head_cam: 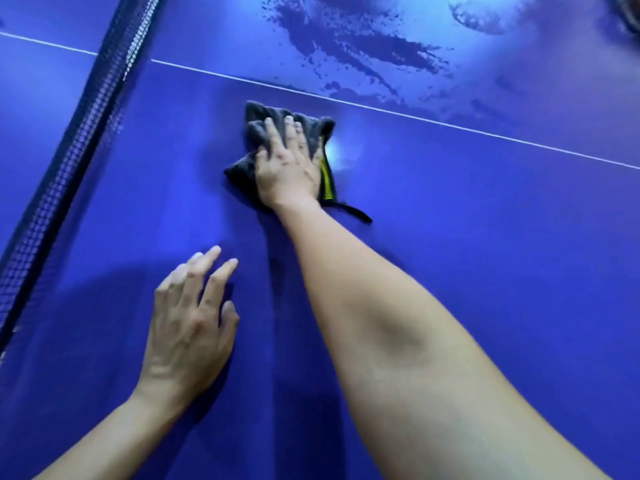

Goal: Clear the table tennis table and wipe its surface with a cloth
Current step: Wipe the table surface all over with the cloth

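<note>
The blue table tennis table (467, 237) fills the view. A dark grey cloth (256, 133) with a yellow edge lies crumpled on it just below the white centre line (450, 124). My right hand (289, 164) presses flat on the cloth with its fingers spread and straight. My left hand (190, 320) lies nearer to me, fingers straight, on the bare table surface. Wet streaks (360, 46) darken the table beyond the white line.
The black net (79, 140) runs diagonally along the left side, from the top down to the left edge. A dark round object (628, 12) is partly visible at the top right corner.
</note>
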`<action>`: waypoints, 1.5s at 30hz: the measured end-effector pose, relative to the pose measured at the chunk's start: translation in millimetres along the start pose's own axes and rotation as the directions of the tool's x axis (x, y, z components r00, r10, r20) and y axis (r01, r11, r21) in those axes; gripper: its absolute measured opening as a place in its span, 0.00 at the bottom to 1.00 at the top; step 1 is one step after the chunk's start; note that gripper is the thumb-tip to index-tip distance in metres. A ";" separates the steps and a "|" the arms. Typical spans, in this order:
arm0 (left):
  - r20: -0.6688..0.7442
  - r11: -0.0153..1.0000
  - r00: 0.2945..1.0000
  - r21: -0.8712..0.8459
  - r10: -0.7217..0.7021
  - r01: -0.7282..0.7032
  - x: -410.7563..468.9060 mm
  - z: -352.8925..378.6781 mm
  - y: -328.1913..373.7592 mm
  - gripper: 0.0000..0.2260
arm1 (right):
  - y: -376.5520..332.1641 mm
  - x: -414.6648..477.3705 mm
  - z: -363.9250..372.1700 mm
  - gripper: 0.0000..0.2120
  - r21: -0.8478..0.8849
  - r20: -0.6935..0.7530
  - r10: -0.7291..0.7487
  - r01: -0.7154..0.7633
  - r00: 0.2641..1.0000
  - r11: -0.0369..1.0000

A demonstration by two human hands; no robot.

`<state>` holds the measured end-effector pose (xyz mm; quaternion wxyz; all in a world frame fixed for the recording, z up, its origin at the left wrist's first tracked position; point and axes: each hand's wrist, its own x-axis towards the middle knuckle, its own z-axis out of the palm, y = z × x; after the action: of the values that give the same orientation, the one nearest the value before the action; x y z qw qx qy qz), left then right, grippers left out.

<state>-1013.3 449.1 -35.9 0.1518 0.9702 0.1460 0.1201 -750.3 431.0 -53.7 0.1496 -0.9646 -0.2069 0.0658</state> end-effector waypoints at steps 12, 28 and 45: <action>0.007 0.981 0.986 0.106 -0.164 0.163 37.8 55.5 58.5 0.27 | 325.5 19.8 -101.5 0.26 0.003 -0.191 0.347 -0.353 0.918 0.936; 0.020 0.971 0.972 -0.042 -0.234 0.235 35.7 49.0 52.6 0.24 | 338.4 -43.0 -107.1 0.25 0.022 -0.222 0.458 -0.465 0.861 0.885; 0.090 0.985 0.980 0.002 -0.175 0.175 -45.4 -23.5 -109.5 0.26 | -139.5 68.2 49.1 0.29 -0.046 -0.020 -0.019 0.018 1.000 0.999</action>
<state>-1088.9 540.4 -58.9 0.1711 0.9576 0.2233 0.0629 -750.7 593.7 -60.5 0.1302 -0.9664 -0.2157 0.0500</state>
